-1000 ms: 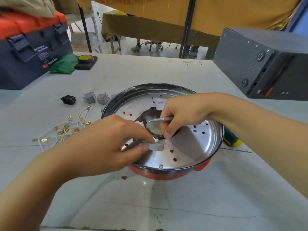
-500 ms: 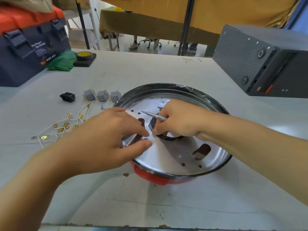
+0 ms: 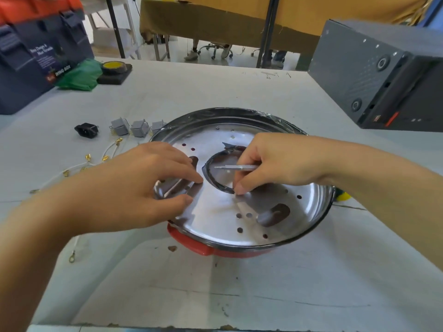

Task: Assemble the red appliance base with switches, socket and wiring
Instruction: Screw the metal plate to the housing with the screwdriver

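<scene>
Hands at work on the metal plate

Red appliance base [image 3: 191, 243] sits mid-table, its perforated metal plate [image 3: 215, 212] facing up. Left hand [image 3: 134, 188] rests on the plate's left side, thumb and fingers loosely spread around an oblong slot. Right hand [image 3: 275, 164] curls round a slim silver tool [image 3: 236, 167] over the plate's central hole, fingertip down on the rim. Left of the base: three grey switches [image 3: 137, 128], the black socket [image 3: 86, 130], white wires [image 3: 79, 166] with brass terminals.

Grey table [image 3: 263, 295]: red base [image 3: 191, 240], switches [image 3: 139, 127], socket [image 3: 86, 130], wires [image 3: 79, 165], toolbox [image 3: 36, 56].
</scene>
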